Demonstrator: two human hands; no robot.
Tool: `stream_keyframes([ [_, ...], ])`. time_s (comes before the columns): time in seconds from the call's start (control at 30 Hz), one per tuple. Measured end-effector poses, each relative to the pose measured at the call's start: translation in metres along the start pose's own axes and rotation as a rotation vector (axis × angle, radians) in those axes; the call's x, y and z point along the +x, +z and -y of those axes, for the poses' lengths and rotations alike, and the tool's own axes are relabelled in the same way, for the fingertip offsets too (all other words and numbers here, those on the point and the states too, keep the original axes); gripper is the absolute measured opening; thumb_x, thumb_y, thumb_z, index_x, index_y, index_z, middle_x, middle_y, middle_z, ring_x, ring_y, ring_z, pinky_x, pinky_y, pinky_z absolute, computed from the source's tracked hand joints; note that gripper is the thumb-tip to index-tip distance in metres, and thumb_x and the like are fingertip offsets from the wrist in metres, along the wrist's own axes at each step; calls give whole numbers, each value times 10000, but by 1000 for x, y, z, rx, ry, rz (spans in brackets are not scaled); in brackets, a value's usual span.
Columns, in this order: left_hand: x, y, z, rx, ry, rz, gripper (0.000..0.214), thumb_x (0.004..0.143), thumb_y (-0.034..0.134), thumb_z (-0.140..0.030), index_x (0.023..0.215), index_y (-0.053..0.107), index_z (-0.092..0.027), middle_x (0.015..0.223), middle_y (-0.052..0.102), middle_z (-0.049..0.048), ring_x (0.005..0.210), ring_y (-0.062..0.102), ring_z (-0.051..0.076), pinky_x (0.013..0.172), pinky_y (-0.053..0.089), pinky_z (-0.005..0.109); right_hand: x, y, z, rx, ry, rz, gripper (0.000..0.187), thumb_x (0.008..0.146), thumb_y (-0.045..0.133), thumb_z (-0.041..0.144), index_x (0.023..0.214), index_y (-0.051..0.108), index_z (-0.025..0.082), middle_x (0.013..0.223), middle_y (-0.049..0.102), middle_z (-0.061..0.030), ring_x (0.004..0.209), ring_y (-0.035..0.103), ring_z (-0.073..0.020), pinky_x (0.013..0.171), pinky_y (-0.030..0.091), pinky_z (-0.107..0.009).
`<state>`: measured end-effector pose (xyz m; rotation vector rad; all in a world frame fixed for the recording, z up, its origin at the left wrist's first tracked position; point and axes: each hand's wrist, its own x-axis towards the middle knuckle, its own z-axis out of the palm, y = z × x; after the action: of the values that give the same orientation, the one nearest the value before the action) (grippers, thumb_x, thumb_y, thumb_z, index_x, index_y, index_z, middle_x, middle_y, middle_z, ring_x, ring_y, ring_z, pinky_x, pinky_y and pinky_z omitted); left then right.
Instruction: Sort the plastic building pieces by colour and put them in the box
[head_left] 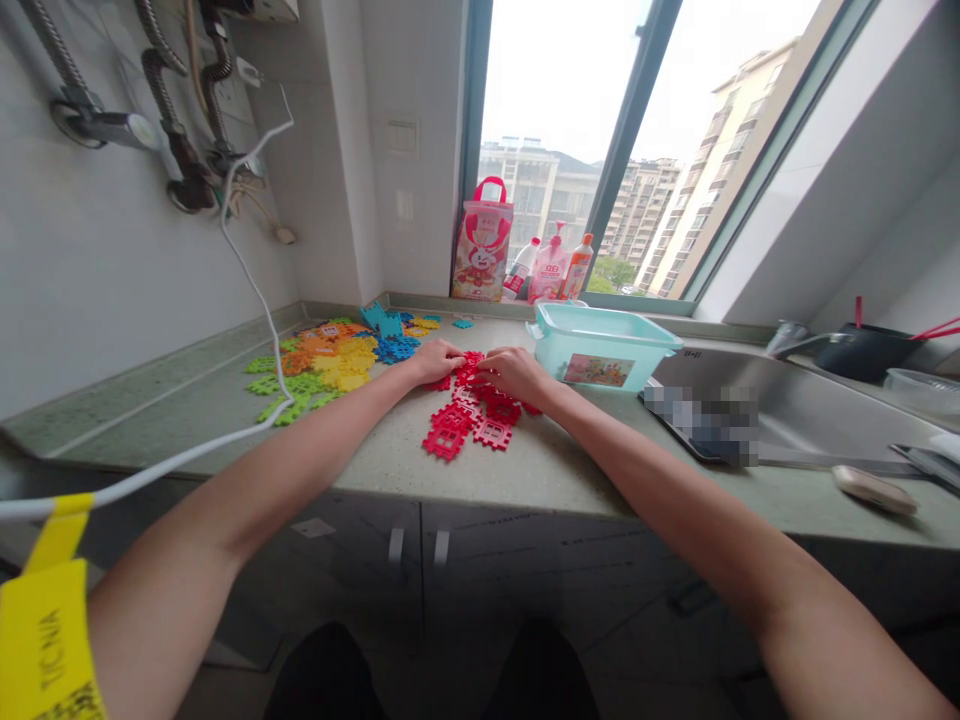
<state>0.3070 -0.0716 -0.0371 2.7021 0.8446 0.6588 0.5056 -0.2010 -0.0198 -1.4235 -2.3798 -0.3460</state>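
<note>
Several red interlocking plastic tiles (447, 436) lie in a loose pile on the counter in front of me. At the far end of the pile, my left hand (439, 362) has its fingers closed at the edge of a red tile. My right hand (516, 373) curls over the pile from the right, its fingers closed on a red tile (470, 366) between the two hands. The fingertips partly hide where each hand grips. Some red tiles stick out beneath my right hand.
Green, orange, yellow and blue tiles (349, 362) lie left of my hands. A turquoise plastic bin (611, 325) stands on the right, beside the sink (795, 410). A white cable (255, 285) crosses the left side. Bottles (550, 272) and a pink bag (482, 250) line the windowsill.
</note>
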Motion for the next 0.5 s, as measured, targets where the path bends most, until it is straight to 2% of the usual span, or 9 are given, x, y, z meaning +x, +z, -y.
stream_keyframes([
  [0.1, -3, -1, -3, -14, 1, 2, 363, 920, 573, -405, 882, 848, -171, 727, 743, 19, 715, 622, 178, 642, 416, 248, -2, 0, -3, 53, -24, 5, 176, 990, 676, 173, 920, 833, 207, 975, 786, -78, 845, 686, -186, 782, 421, -264],
  [0.27, -7, -3, -5, -112, -62, -23, 336, 900, 661, -345, 1127, 843, -176, 941, 819, 60, 806, 709, 201, 713, 501, 256, -4, -1, -6, 81, 5, 8, 150, 964, 695, 150, 982, 833, 204, 965, 784, -76, 831, 683, -181, 777, 434, -262],
  [0.33, -7, -5, -4, -76, -68, -26, 312, 897, 680, -315, 1124, 845, -180, 954, 823, 67, 811, 718, 207, 742, 525, 263, -5, 0, -6, 77, 24, 11, 175, 954, 683, 126, 992, 836, 203, 970, 787, -79, 840, 686, -182, 784, 440, -259],
  [0.5, -7, -7, -5, 94, -26, -179, 267, 929, 666, -289, 1090, 850, -183, 1061, 814, 88, 930, 729, 237, 869, 541, 295, -5, 1, -10, 137, 20, 8, 232, 945, 656, 84, 1022, 839, 204, 1023, 799, -82, 885, 702, -185, 817, 456, -254],
])
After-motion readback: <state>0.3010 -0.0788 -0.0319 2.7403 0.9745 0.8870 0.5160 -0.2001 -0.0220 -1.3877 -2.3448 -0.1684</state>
